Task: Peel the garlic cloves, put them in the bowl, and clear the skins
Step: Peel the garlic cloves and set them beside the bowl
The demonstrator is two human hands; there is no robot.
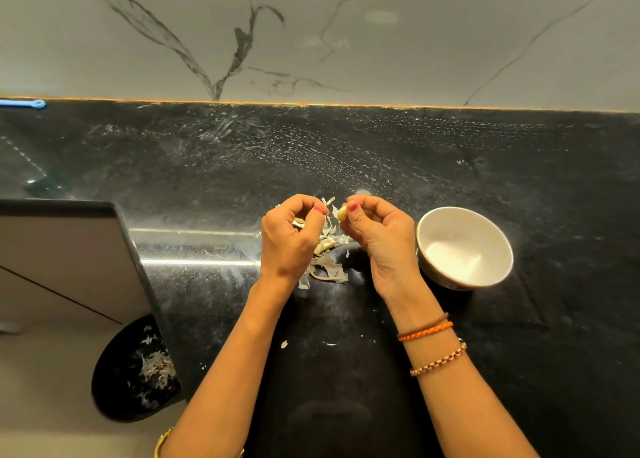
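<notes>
Above the black counter [450,353] we see the right hand [377,236] pinching a pale garlic clove [342,212] at its fingertips, the left hand [291,236] curled beside it around bits of skin, loose skins [327,267] piled beneath, and the white bowl [464,246] just right.

— What surface are you working on?
— You have a black stone countertop [485,167], streaked with pale smears, running back to a marble-veined wall [346,35].

— What rests directly on it?
— A white bowl [464,246] stands to your right. A pile of garlic skins [327,267] lies just left of the bowl. Two small skin flakes [284,344] lie nearer you, apart from the pile.
</notes>
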